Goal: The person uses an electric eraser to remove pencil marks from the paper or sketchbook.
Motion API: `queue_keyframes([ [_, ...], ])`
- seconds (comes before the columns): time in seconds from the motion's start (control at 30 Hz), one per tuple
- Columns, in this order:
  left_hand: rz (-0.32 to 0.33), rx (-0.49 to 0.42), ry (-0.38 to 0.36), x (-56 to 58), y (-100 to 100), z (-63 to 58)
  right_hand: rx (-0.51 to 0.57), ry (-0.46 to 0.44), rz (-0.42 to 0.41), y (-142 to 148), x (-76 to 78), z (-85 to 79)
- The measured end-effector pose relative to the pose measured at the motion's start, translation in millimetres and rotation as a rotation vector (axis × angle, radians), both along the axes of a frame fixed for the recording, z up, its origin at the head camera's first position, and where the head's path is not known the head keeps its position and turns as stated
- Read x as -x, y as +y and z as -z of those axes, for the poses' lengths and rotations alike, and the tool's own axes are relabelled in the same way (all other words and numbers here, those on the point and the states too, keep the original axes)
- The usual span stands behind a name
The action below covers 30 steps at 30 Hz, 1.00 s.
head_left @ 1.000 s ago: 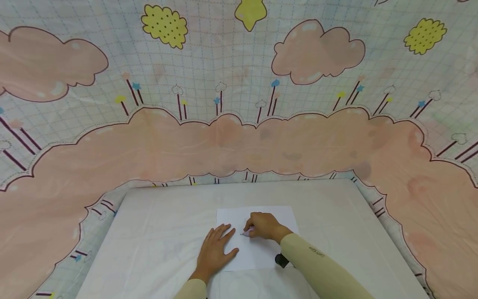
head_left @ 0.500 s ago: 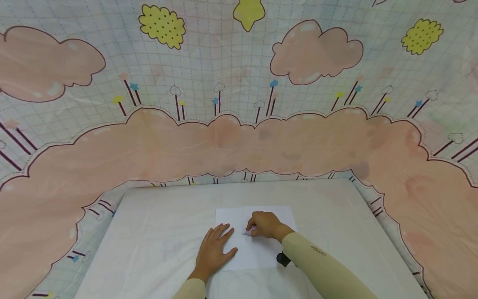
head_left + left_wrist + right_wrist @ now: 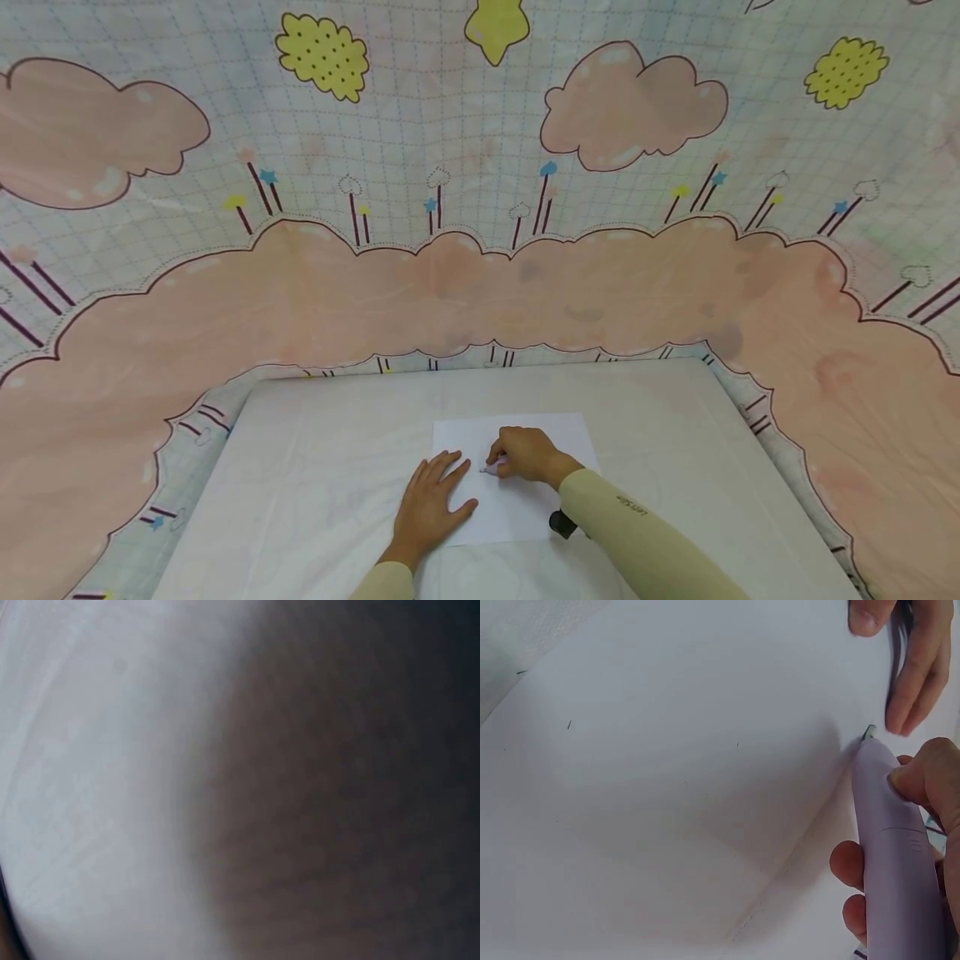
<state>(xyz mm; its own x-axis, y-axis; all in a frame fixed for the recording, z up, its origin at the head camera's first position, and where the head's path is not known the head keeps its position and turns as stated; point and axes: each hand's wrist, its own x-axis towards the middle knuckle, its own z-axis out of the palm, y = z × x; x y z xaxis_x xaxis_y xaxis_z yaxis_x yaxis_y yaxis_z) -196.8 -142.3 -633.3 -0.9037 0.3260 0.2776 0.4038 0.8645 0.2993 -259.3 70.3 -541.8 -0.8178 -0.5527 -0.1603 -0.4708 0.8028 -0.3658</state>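
Observation:
A white sheet of paper lies on the pale-covered table. My left hand rests on its left side, fingers straight and spread. My right hand grips a thick lilac pen-shaped tool, thumb on one side and curled fingers on the other. Its short narrow tip points at the paper, close to the left hand's fingertips. The tool's kind is unclear. A few small dark marks dot the sheet in the right wrist view. The left wrist view is mostly a dark blur beside a pale surface.
A black wrist camera sits under the right sleeve, over the sheet's lower right. The white table cover spreads around the paper. Behind and at both sides hangs a cloth printed with clouds and stars.
My right hand with the lilac tool slid slightly right, then came back left to near its earlier spot. The left hand has stayed on the paper.

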Motion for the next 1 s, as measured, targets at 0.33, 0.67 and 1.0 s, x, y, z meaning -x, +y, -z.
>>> queue_keyframes([
  [0.33,-0.011,0.005,-0.014,-2.4,0,-1.2,-0.01,-0.031,0.039,15,-2.8,-3.3],
  [0.67,-0.01,-0.007,-0.025,-3.1,2,-3.0,-0.003,0.006,-0.011,7,1.1,3.4],
  [1.0,-0.015,-0.008,-0.038,-4.9,2,-5.1,-0.009,0.017,-0.016,4,-2.8,-1.0],
])
